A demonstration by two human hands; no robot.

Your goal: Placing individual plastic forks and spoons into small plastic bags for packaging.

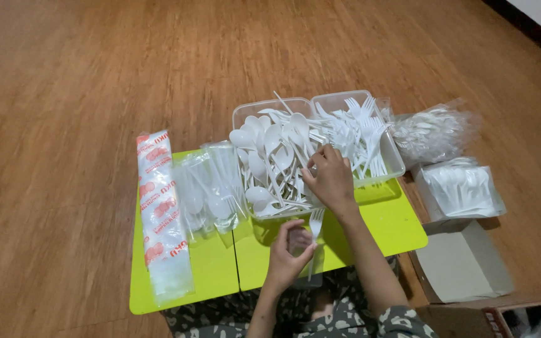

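Observation:
My left hand holds a white plastic fork and a thin clear sleeve over the front of the lime-green table. Farther back, my right hand reaches into a clear tub heaped with white plastic spoons, its fingers pinched on one of them. A second clear tub beside it on the right holds white plastic forks.
A long printed pack of clear sleeves lies along the table's left edge, next to several bagged cutlery sets. On the wooden floor to the right are bags of white cutlery and a cardboard box.

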